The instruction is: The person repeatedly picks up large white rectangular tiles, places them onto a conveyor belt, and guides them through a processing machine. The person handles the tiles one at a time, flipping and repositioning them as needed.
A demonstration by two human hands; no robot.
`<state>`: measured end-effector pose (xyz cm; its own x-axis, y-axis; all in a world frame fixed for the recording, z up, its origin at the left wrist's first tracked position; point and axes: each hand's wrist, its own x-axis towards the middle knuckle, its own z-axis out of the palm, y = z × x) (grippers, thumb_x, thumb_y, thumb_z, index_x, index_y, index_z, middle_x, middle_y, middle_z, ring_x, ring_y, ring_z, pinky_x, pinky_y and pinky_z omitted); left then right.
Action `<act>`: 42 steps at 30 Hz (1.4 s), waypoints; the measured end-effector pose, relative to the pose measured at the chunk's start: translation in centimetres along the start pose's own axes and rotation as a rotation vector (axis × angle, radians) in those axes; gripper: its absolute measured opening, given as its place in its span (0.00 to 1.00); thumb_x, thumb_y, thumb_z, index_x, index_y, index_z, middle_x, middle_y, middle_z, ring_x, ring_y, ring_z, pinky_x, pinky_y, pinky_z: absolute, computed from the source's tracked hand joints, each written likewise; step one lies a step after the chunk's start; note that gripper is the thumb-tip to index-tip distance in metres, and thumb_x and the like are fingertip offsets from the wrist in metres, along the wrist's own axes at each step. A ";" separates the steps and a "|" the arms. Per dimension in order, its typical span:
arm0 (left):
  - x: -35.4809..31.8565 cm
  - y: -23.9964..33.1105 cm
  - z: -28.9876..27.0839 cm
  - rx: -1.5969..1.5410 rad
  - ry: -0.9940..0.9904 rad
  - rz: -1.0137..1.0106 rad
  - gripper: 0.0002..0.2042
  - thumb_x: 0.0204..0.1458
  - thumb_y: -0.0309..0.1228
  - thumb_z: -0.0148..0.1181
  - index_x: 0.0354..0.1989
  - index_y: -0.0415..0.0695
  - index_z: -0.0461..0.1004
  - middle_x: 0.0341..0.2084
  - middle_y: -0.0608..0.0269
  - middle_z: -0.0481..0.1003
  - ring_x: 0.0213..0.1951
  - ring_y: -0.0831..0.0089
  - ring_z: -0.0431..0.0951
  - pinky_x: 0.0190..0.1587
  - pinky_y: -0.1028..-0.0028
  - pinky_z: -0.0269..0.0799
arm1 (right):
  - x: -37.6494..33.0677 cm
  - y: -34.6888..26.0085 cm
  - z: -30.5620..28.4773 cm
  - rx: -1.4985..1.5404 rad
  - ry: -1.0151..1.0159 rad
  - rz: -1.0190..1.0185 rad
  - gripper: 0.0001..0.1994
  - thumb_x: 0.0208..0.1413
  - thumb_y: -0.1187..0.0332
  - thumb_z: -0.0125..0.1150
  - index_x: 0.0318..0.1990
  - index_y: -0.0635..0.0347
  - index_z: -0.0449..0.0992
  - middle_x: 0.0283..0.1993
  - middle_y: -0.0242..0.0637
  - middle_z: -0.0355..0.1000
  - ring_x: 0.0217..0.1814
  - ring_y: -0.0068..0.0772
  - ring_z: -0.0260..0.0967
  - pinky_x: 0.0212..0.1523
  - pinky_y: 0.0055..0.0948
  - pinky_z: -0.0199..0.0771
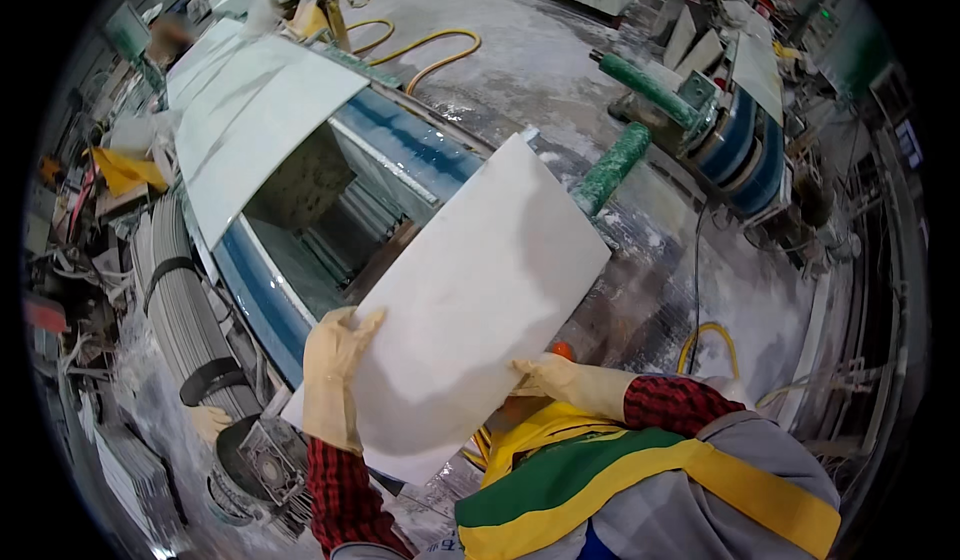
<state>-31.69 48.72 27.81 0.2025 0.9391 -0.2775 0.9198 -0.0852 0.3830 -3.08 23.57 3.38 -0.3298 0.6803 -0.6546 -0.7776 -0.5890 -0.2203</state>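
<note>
A white rectangular slab (480, 270) is held in front of me, slanting over the near end of a belt conveyor. My left hand (337, 370), in a cream rubber glove, grips its left side, thumb on the upper face and the other fingers partly hidden. On the near right edge my right hand (575, 382), gloved the same way, is closed with its thumb on top and fingers under the slab. Farther along the conveyor lies a pale grey-veined slab (265, 110).
Blue belts (262, 285) flank an open gap in the conveyor frame. Green rollers (615, 168) jut out beyond the slab. A motor (270, 465) and a cream glove (208, 422) are at left. Yellow hose (440, 50) lies on the wet floor. A person (168, 38) is at far left.
</note>
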 end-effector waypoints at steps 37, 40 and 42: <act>7.0 63.7 33.7 -0.907 -0.397 0.105 0.26 0.69 0.50 0.59 0.55 0.37 0.84 0.45 0.54 0.86 0.42 0.64 0.84 0.45 0.65 0.79 | -39.4 -50.8 -28.2 -0.184 0.840 -1.000 0.17 0.64 0.61 0.72 0.54 0.62 0.82 0.48 0.37 0.82 0.47 0.32 0.80 0.48 0.35 0.80; 8.8 64.8 36.7 -0.773 -0.453 0.191 0.28 0.70 0.52 0.55 0.58 0.35 0.82 0.46 0.54 0.85 0.45 0.64 0.84 0.48 0.66 0.77 | -39.0 -51.0 -31.6 -0.090 0.909 -0.925 0.20 0.62 0.60 0.73 0.56 0.62 0.82 0.51 0.37 0.83 0.49 0.33 0.80 0.52 0.36 0.79; 9.7 66.3 38.2 -0.601 -0.456 0.284 0.32 0.70 0.56 0.51 0.60 0.36 0.81 0.46 0.51 0.85 0.45 0.61 0.84 0.51 0.65 0.75 | -39.3 -51.3 -33.6 -0.029 0.901 -0.871 0.21 0.62 0.62 0.73 0.59 0.61 0.82 0.55 0.38 0.82 0.53 0.32 0.79 0.56 0.34 0.78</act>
<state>44.09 39.49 16.88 0.6378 0.6692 -0.3814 0.5010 0.0156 0.8653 67.78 12.40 16.07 0.7789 0.3147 -0.5425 -0.5373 -0.1113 -0.8360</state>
